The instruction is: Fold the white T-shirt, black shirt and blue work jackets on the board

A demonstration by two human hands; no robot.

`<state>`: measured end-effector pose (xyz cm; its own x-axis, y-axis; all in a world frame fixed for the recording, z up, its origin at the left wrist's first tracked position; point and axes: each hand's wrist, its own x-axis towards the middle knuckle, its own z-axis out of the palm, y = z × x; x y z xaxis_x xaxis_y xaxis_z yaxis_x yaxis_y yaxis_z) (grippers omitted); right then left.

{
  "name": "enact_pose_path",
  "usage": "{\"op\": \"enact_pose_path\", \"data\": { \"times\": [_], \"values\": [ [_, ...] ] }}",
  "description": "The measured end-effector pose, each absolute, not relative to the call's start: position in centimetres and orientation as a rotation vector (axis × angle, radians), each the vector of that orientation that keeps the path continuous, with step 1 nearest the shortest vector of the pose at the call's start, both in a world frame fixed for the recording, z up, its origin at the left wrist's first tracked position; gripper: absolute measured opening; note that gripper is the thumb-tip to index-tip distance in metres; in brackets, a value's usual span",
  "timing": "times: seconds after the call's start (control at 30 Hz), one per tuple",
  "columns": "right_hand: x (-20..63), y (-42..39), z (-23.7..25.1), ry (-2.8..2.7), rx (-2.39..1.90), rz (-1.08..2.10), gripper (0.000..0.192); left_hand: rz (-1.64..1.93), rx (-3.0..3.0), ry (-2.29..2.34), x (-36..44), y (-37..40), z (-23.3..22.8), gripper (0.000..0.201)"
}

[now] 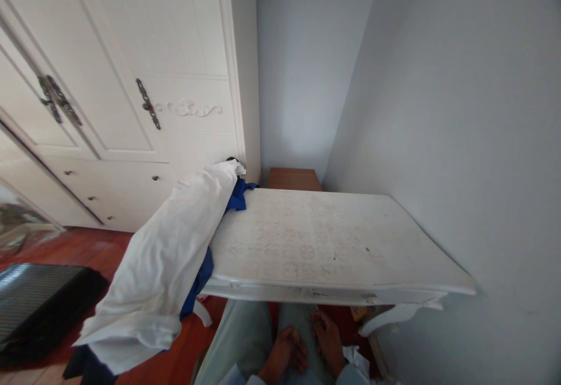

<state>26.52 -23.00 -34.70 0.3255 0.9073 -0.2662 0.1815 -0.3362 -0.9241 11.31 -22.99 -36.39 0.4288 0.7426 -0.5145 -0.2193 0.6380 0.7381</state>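
Trouser legs (245, 338), pale grey-green, lie right under both hands at the bottom edge of the view, below the front edge of the bench. Left hand (284, 353) rests on the lap, fingers loosely curled downward, palm hidden; nothing visibly held, grip slack and holding no object. Right hand (328, 344) sits just beside it, close but whether they touch is unclear; fingers bent down against the lap, also holding nothing that shows. Light blue sleeve cuffs show at both wrists at the frame edge.

Just right of the right hand, a crumpled white scrap (357, 359) on the floor, partly hidden. Directly ahead of and above both hands, white bench (328, 239) with a worn, faintly patterned top and a curved leg at its right front corner; its right side runs along the wall. Ahead and to the left of the left hand, white cloth (162, 268) draped over the bench's left end and hanging down toward the floor, with blue fabric (239, 195) poking out underneath it. Far ahead past the bench, a brown wooden piece (293, 179) in the corner. Far left, white wardrobe (123, 93) with dark ornate handles, red-brown wood floor (87, 250), dark mat (39, 303) at left edge.
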Motion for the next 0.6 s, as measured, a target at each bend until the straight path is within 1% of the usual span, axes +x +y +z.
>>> {"op": "enact_pose_path", "data": {
  "times": [0.17,0.43,0.6],
  "values": [
    [26.61,-23.04,-34.64,-0.974,-1.768,1.096,0.053,0.661,0.648,0.905,11.09,-23.16,-36.01,0.057],
    [26.82,-23.22,-35.37,-0.935,-1.742,1.141,0.055,0.655,0.616,0.884,11.18,-23.24,-36.17,0.062],
    [26.83,-23.26,-35.45,-0.9,-1.735,1.17,0.055,0.651,0.632,0.903,11.23,-23.25,-35.95,0.051]
  ]
}}
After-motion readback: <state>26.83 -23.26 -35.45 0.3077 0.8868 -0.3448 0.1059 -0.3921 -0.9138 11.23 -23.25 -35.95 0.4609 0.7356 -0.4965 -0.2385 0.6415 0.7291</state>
